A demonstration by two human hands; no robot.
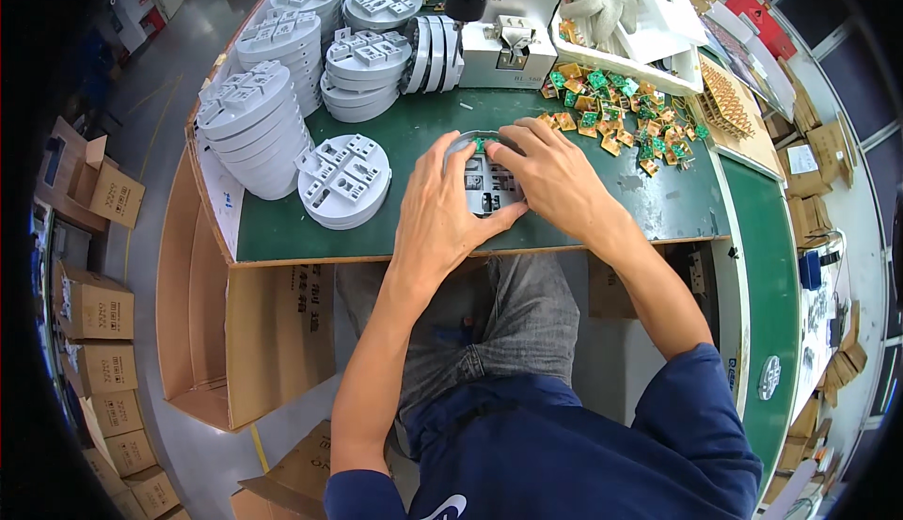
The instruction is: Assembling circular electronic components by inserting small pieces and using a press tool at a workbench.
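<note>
Between my two hands a round grey plastic housing [488,184] sits at the table's front, its inside with dark slots facing up. My left hand [435,198] wraps round its left side, with the thumb along the near rim. From the right, my right hand [557,177] curls over the far and right rim. A small green circuit board [481,145] shows at the housing's far inner edge, with fingertips of both hands close against it. The fingers hide much of the rim. To the left lies a short stack of similar grey discs [345,181].
Tall stacks of grey discs [249,130] line the left side. Loose green and copper-coloured boards [616,111] are scattered at right, before a white foam tray [649,64]. A white box-shaped machine [509,55] stands at the back. An open carton [273,341] is below left.
</note>
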